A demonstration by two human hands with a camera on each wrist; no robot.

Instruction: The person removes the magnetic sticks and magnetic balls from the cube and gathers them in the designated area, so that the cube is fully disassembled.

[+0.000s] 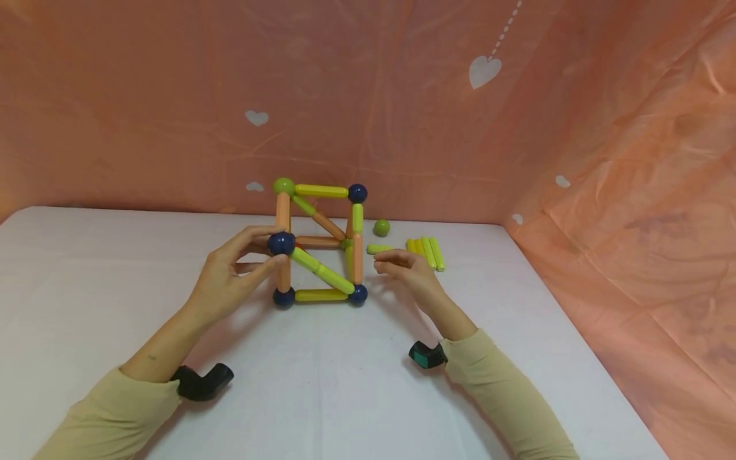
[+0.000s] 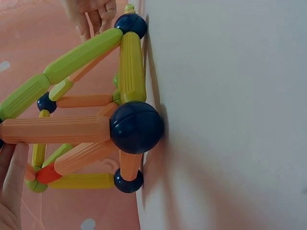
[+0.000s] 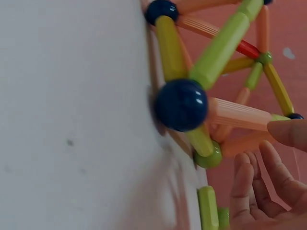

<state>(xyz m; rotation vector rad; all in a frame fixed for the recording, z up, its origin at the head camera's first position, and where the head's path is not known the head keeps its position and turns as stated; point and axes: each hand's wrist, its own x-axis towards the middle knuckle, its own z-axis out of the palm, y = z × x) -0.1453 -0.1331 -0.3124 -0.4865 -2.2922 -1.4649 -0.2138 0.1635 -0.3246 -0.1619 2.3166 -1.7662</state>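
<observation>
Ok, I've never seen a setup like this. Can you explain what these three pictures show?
There is no machine: a person works with two bare hands. The wide picture comes from a head-worn camera; the other two come from a camera on each wrist, so things look turned sideways there.

On the white tabletop stands an open frame, mostly green, yellow and orange plastic-looking rods joined by round balls. The left hand pinches a glossy dark blue ball on its left side. The right hand hovers by its right side, holding nothing I can see. Nearby lie a loose shiny green ball, a short green rod and a row of yellow and green rods.
</observation>
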